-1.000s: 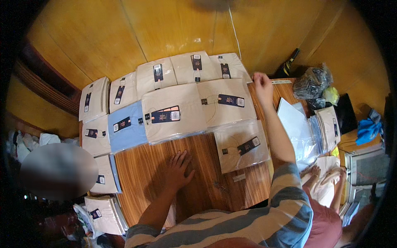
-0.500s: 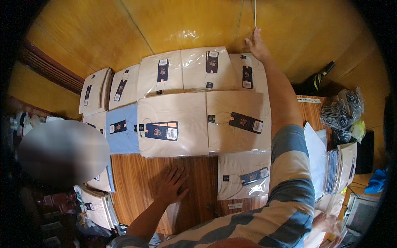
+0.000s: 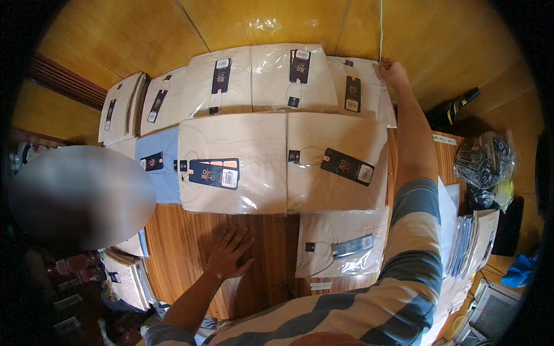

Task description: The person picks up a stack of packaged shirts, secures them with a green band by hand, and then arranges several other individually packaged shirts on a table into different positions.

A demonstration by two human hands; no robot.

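Observation:
My left hand (image 3: 231, 254) lies flat on the wooden tabletop (image 3: 179, 248), its fingers spread and nothing in it. My right arm reaches to the back right, where my right hand (image 3: 393, 75) has its fingers curled at the upper corner of a beige folded garment in a clear bag (image 3: 369, 86) with a dark tag. The fingertips appear to pinch that corner. A thin white cord (image 3: 381, 29) hangs down the wall to just beside these fingers. Nearer me lie two large beige bagged garments, one on the left (image 3: 259, 144) and one on the right (image 3: 306, 190).
A blue bagged garment (image 3: 164, 187) and more beige packs (image 3: 118, 118) line the left. One beige pack (image 3: 311, 271) lies at the near right. A yellow-brown wall (image 3: 265, 23) closes the back. Bundled dark tags in plastic (image 3: 482, 161) and stacked garments (image 3: 485, 236) stand at right.
My right hand has come down from the cord on the wall to the corner of the back-right pack, and its fingers have curled. My left hand stays flat. The whole view has shifted.

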